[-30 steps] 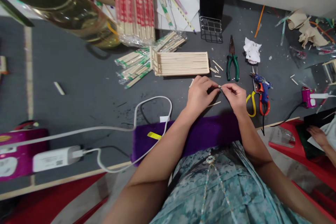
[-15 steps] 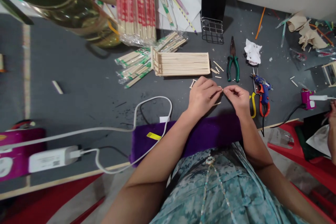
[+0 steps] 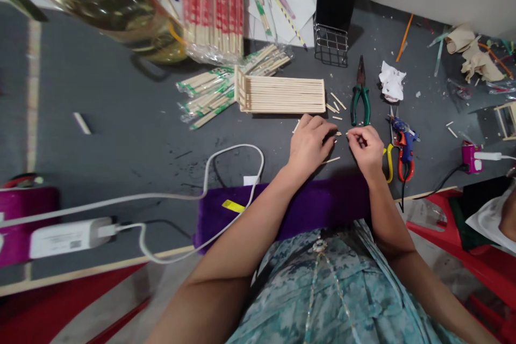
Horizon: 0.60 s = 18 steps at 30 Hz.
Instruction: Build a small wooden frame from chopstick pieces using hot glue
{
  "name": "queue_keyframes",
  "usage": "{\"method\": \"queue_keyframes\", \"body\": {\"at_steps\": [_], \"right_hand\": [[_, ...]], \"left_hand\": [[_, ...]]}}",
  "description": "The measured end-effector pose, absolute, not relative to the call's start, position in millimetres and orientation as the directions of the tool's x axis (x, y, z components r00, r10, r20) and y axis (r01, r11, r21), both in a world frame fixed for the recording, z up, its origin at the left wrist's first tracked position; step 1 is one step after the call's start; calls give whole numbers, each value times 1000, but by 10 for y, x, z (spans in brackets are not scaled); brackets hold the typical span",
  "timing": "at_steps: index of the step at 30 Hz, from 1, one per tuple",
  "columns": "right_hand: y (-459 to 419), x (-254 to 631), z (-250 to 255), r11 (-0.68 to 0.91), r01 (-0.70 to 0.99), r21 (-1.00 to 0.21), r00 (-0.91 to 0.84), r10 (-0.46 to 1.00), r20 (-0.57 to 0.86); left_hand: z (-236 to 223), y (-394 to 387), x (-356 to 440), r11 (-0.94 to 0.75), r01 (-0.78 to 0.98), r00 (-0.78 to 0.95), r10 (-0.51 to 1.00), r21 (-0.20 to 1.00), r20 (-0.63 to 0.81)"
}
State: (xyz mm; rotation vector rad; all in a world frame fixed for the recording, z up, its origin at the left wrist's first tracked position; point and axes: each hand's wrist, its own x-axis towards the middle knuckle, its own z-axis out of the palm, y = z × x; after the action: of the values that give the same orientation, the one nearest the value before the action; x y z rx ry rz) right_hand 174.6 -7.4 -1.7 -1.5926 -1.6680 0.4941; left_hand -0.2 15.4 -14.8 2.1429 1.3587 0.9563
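Note:
My left hand (image 3: 310,142) rests low over the table with curled fingers, closed on a small wooden stick piece (image 3: 338,134) whose pale end pokes out past the fingertips. Most of that piece is hidden by the hand. A short way to the right, my right hand (image 3: 366,146) is closed in a pinch, with a tiny pale bit at its fingertips too small to name. A thin stick (image 3: 331,160) lies just below the left hand. Above both hands sits a slatted wooden stick model (image 3: 284,95) with a raised left end, and short cut sticks (image 3: 334,107) are scattered beside it.
Green-handled pliers (image 3: 360,97), yellow-and-orange scissors (image 3: 389,158) and a blue glue gun (image 3: 406,140) lie to the right. Packs of chopsticks (image 3: 213,16) and a large bottle (image 3: 121,16) stand behind. A white cable (image 3: 161,197) crosses the left side over a purple cloth (image 3: 322,207).
My right hand has drawn slightly right, opening a gap between the two hands' fingertips. The left hand stays nearly in place. The whole view has shifted a little.

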Motion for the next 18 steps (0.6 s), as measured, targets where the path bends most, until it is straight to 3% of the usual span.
{"method": "queue_keyframes", "body": {"at_steps": [7, 18], "right_hand": [[-35, 1738, -111, 311, 816, -488, -128, 919, 373], [-18, 1734, -140, 336, 863, -378, -200, 913, 354]], "left_hand": [[-197, 172, 66, -413, 664, 311, 911, 624, 271], [-220, 174, 103, -396, 663, 277, 918, 636, 283]]}}
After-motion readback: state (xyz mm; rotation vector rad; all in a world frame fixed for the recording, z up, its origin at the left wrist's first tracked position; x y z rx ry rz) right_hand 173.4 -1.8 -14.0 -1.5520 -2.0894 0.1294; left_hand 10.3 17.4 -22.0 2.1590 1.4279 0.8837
